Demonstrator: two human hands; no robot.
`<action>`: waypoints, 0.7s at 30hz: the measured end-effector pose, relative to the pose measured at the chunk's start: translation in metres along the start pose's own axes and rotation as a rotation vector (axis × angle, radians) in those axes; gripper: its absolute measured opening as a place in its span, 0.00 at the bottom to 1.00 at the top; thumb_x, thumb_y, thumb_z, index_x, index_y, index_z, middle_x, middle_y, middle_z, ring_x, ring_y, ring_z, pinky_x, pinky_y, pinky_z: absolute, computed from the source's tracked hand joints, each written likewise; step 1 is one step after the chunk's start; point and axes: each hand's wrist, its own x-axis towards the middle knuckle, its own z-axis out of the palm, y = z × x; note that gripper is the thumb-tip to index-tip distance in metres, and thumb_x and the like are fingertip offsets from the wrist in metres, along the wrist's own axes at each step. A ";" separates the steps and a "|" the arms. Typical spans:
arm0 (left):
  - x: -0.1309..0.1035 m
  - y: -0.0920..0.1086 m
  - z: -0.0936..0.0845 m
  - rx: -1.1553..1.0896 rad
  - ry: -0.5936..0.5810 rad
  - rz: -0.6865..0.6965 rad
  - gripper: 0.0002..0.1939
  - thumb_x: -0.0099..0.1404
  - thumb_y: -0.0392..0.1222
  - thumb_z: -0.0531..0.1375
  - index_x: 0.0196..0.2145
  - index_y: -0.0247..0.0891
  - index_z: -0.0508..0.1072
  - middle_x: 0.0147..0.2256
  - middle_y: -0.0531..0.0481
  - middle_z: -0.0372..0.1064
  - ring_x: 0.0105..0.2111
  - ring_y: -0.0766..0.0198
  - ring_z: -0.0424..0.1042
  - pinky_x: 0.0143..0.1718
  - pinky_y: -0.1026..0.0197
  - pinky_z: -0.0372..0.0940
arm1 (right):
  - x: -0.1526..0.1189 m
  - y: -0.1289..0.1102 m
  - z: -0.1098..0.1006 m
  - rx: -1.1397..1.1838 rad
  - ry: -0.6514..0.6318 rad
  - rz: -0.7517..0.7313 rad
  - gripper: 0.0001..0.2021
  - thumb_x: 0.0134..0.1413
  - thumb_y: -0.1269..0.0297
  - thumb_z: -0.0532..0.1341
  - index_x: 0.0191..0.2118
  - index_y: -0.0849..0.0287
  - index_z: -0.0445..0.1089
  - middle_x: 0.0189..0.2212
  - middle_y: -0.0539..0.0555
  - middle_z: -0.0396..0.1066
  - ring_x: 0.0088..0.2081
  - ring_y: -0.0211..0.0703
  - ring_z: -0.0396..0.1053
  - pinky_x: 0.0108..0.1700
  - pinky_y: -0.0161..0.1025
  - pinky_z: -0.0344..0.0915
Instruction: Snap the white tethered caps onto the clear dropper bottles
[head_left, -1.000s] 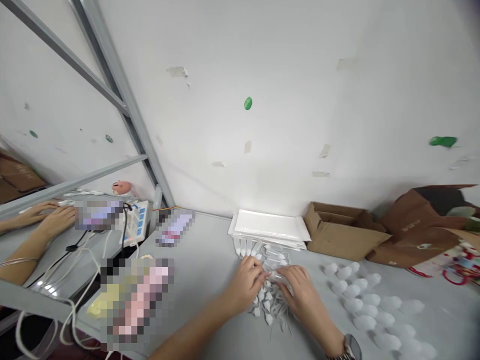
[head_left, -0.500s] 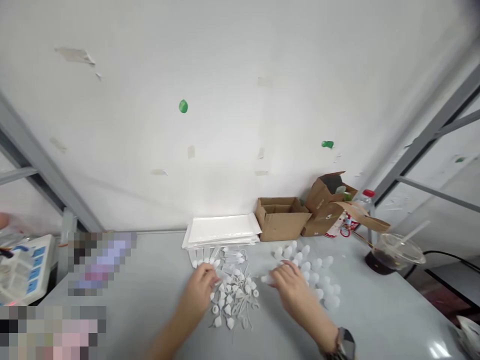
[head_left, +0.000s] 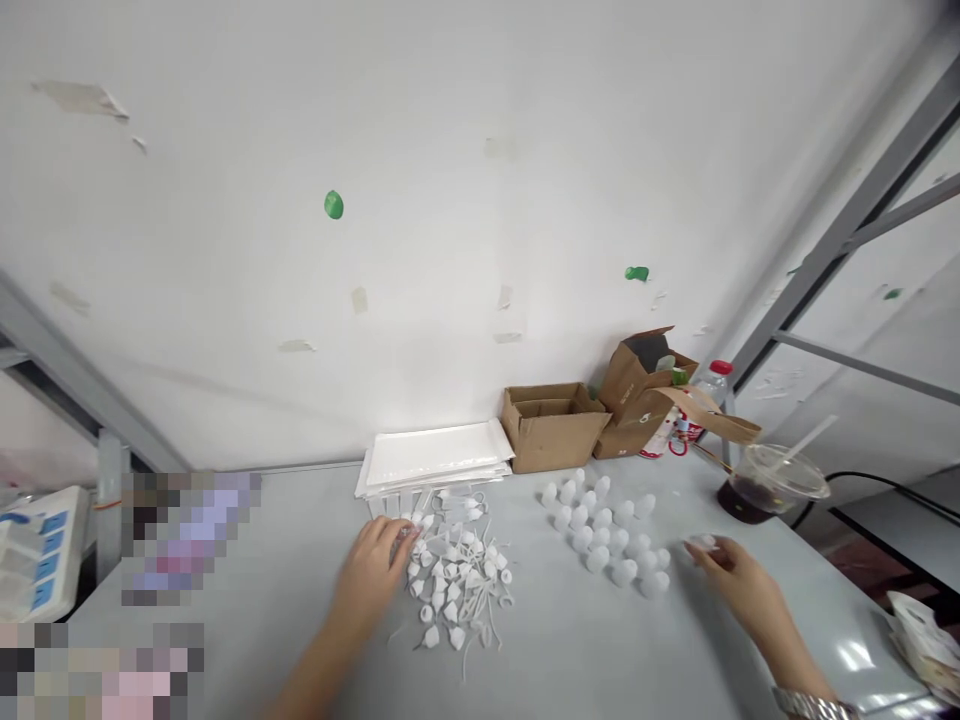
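My left hand (head_left: pixel 375 555) is closed at the left edge of a pile of small white caps with thin cords (head_left: pixel 454 590). A small clear, shiny piece (head_left: pixel 403 535) shows between its fingers; its kind I cannot make out. My right hand (head_left: pixel 742 585) pinches a frosted white dome (head_left: pixel 703 542) between thumb and fingertips, just above the table on the right. To its left stand several similar frosted domes (head_left: pixel 602 520) in loose rows. Behind the pile lie more white pieces and clear parts (head_left: pixel 457 503), partly covered by one another.
A stack of white padded envelopes (head_left: pixel 435 455) lies against the wall, beside an open cardboard box (head_left: pixel 559 435) and a brown paper bag (head_left: pixel 637 400). A plastic cup of dark drink (head_left: pixel 769 485) with a straw stands at the right. A white plastic organiser (head_left: pixel 52 550) is at the far left.
My right hand has moved right, from the left side of the domes to beyond them, uncovering the rows. My left hand has drawn slightly left. The whole view has shifted a little.
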 end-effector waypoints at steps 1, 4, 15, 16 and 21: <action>0.000 -0.002 0.001 0.031 0.007 -0.029 0.12 0.62 0.47 0.50 0.34 0.42 0.71 0.32 0.50 0.67 0.36 0.58 0.67 0.38 0.56 0.63 | 0.001 0.004 0.003 0.001 -0.039 -0.010 0.19 0.30 0.43 0.58 0.24 0.54 0.63 0.19 0.55 0.71 0.24 0.52 0.68 0.27 0.43 0.61; 0.000 -0.005 0.003 0.104 -0.011 -0.085 0.10 0.60 0.47 0.53 0.32 0.41 0.71 0.31 0.50 0.66 0.36 0.57 0.67 0.37 0.57 0.63 | 0.002 0.008 0.010 0.010 -0.100 -0.040 0.17 0.28 0.44 0.58 0.21 0.53 0.63 0.20 0.56 0.72 0.25 0.52 0.68 0.28 0.43 0.61; -0.006 0.003 0.006 0.231 -0.031 -0.091 0.07 0.60 0.43 0.55 0.32 0.38 0.70 0.33 0.48 0.61 0.38 0.58 0.63 0.40 0.57 0.61 | 0.025 0.042 -0.003 -0.009 -0.165 -0.053 0.17 0.25 0.55 0.56 0.29 0.52 0.65 0.23 0.59 0.71 0.23 0.54 0.69 0.30 0.48 0.63; -0.006 0.003 0.006 0.231 -0.025 -0.090 0.06 0.60 0.42 0.55 0.32 0.38 0.70 0.33 0.48 0.61 0.38 0.58 0.63 0.40 0.57 0.61 | 0.024 0.039 -0.008 -0.046 -0.056 -0.113 0.16 0.27 0.57 0.55 0.30 0.51 0.65 0.23 0.60 0.70 0.21 0.52 0.67 0.28 0.49 0.63; -0.004 0.004 0.006 0.212 0.016 -0.078 0.05 0.61 0.38 0.55 0.31 0.36 0.69 0.33 0.47 0.62 0.37 0.57 0.64 0.40 0.54 0.62 | -0.014 -0.043 -0.014 -0.084 0.289 -0.538 0.19 0.45 0.52 0.51 0.43 0.54 0.64 0.31 0.61 0.68 0.25 0.50 0.67 0.30 0.48 0.64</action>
